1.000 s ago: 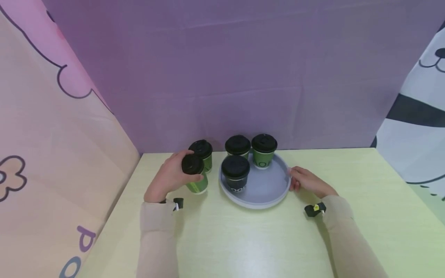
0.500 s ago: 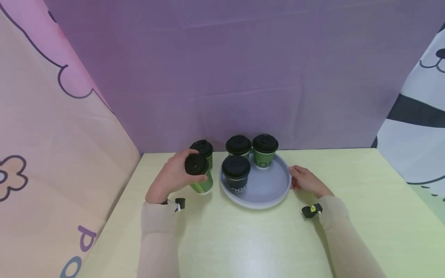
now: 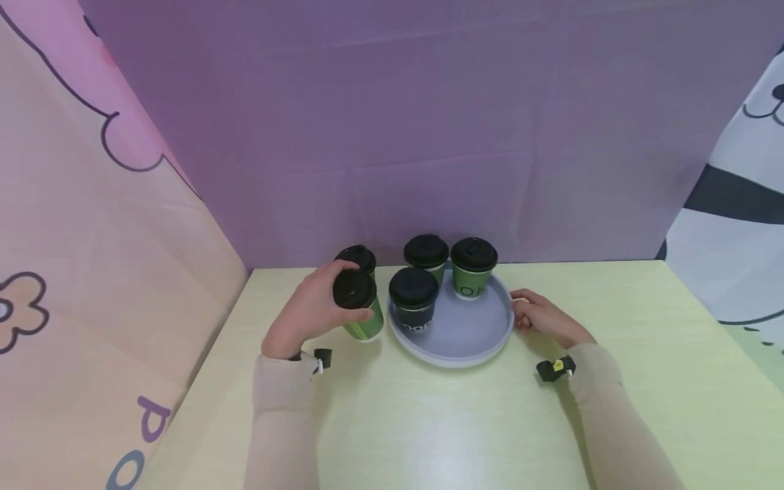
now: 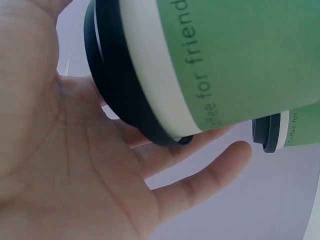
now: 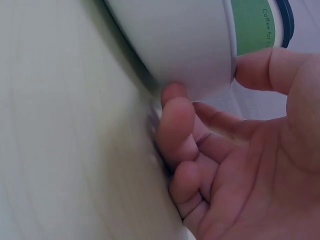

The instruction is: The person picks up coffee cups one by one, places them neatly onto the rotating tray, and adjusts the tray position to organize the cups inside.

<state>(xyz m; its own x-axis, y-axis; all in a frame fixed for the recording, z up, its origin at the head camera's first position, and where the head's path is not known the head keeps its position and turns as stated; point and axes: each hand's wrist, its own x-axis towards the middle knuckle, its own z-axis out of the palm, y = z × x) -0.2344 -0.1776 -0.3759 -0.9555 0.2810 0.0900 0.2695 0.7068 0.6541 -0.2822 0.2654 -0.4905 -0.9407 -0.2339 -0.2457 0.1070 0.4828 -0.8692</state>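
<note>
In the head view my left hand [image 3: 312, 306] grips a green paper coffee cup [image 3: 369, 327] with a black lid, just left of the tray. The left wrist view shows this coffee cup [image 4: 240, 60] close up, lying tilted across that frame, with fingers behind it. My right hand [image 3: 545, 318] pinches the right rim of a round grey tray [image 3: 474, 337]; in the right wrist view the thumb is on top of the tray wall [image 5: 185, 45] and the other fingers are curled against its side. On the tray stand a black coffee cup [image 3: 415, 316] and a green coffee cup [image 3: 470, 280].
Another lidded cup [image 3: 427, 252] stands at the tray's back, partly hidden by the black one. Behind my left hand a further lidded cup [image 3: 360, 257] stands on the pale table [image 3: 429, 429]. A purple cloth backdrop [image 3: 380, 136] rises at the table's far edge.
My left hand has carried the green coffee cup rightward, nearer the tray. The two back cups on the tray have shifted right and the black one slightly back. My right hand stays at the rim.
</note>
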